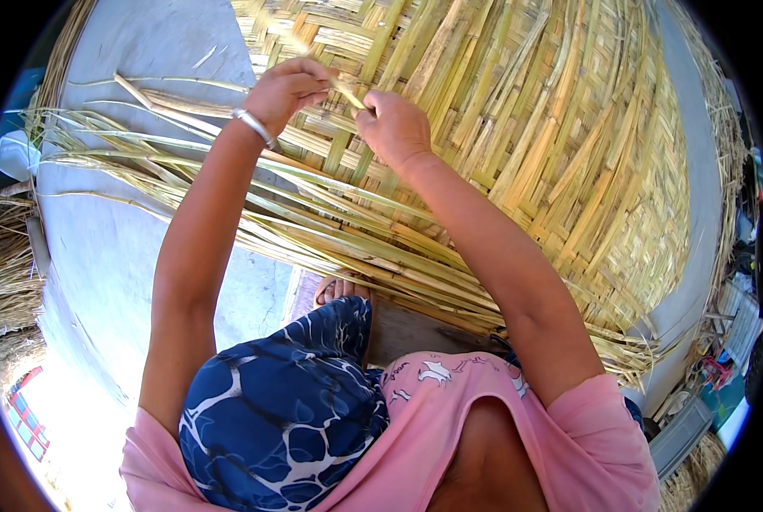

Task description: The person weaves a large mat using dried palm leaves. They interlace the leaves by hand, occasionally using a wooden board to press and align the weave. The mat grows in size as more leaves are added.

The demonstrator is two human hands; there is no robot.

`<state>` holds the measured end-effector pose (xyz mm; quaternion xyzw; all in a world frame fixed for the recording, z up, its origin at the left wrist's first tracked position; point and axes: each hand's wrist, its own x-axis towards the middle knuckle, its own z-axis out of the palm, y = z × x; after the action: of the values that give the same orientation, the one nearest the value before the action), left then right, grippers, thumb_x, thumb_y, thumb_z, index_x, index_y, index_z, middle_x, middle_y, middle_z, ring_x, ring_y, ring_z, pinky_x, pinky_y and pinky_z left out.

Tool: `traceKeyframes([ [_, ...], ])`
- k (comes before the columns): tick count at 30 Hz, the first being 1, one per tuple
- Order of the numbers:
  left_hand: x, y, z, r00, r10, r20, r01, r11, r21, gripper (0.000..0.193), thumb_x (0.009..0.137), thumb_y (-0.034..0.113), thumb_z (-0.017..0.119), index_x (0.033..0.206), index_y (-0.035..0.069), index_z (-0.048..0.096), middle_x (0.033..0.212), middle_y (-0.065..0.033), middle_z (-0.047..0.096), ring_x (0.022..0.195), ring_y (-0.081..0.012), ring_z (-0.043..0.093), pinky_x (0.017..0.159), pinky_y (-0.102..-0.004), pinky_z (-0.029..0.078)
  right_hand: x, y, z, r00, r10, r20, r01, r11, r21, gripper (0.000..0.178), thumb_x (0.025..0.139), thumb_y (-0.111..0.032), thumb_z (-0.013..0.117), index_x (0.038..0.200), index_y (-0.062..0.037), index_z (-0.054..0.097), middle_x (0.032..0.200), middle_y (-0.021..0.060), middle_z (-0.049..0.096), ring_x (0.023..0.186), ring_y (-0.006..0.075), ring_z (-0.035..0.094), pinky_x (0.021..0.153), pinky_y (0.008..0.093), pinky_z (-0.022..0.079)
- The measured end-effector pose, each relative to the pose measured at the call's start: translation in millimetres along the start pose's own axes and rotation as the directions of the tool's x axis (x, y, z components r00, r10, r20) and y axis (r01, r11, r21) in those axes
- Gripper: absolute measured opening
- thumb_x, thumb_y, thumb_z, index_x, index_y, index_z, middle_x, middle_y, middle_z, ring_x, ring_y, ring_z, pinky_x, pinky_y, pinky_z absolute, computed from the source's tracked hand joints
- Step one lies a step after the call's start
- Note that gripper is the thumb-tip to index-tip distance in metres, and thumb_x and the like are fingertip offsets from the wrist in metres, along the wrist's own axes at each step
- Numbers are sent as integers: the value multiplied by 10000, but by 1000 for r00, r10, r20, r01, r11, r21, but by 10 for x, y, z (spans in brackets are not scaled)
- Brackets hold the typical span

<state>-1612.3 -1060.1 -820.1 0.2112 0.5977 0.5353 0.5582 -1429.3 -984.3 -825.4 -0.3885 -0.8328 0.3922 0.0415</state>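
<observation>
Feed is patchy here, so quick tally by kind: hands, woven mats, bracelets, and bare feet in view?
Hands: 2, left hand and right hand, both pinching one strip
Woven mat: 1
Bracelet: 1
Bare foot: 1
Total: 5

Bare concrete floor (108, 256) lies open to the left. Loose reed strips (228, 183) fan across the near approach. Woven mat (552, 128) fills centre and right.

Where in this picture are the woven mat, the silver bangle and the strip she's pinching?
woven mat (552, 128), head view, on the finished plaited area right of the hands.
silver bangle (253, 125), head view, on the band around the left wrist.
strip (348, 92), head view, on the short stretch between both hands' fingertips.
</observation>
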Motion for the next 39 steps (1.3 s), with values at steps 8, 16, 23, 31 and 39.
traceKeyframes([
  [8, 492, -66, 322, 988, -150, -28, 134, 761, 635, 146, 797, 154, 664, 792, 18, 613, 701, -30, 573, 593, -93, 535, 476, -245, 451, 49, 5, 4, 983, 164, -88, -146, 973, 180, 237, 743, -218, 572, 839, -2, 587, 752, 213, 615, 751, 381, 599, 705, 453, 466],
  [16, 377, -128, 370, 999, -3, -46, 23, 898, 440, 172, 782, 184, 706, 784, 26, 637, 716, 7, 581, 651, -69, 495, 587, -219, 413, 115, 101, 159, 968, 226, -109, -199, 956, 216, 214, 765, -213, 591, 858, -20, 575, 790, 196, 621, 764, 373, 602, 728, 440, 473],
  [23, 240, -108, 405, 622, 667, 410, -537, -18, 844, 204, 798, 180, 671, 850, 0, 589, 880, -103, 648, 815, -278, 603, 768, -373, 457, -58, 219, 213, 990, -83, -117, 97, 988, 119, 194, 813, -133, 565, 983, -50, 609, 991, 145, 587, 894, 338, 585, 786, 416, 470],
  [31, 144, -85, 205, 957, 146, 251, -259, 34, 965, 344, 873, 400, 539, 843, 58, 571, 708, -138, 622, 688, -375, 580, 620, -454, 454, -283, 365, 175, 940, -230, -251, 289, 929, 230, 243, 808, -33, 535, 1045, -19, 586, 1003, 155, 570, 905, 327, 570, 798, 393, 467],
  [39, -157, -344, 252, 818, 366, 445, -441, -101, 892, 234, 809, 201, 633, 1006, 84, 584, 1051, -103, 578, 995, -310, 534, 856, -407, 432, -796, 656, 72, 959, -170, -227, 191, 979, 75, 268, 743, 28, 546, 1007, -8, 578, 973, 152, 543, 847, 337, 566, 752, 380, 485],
])
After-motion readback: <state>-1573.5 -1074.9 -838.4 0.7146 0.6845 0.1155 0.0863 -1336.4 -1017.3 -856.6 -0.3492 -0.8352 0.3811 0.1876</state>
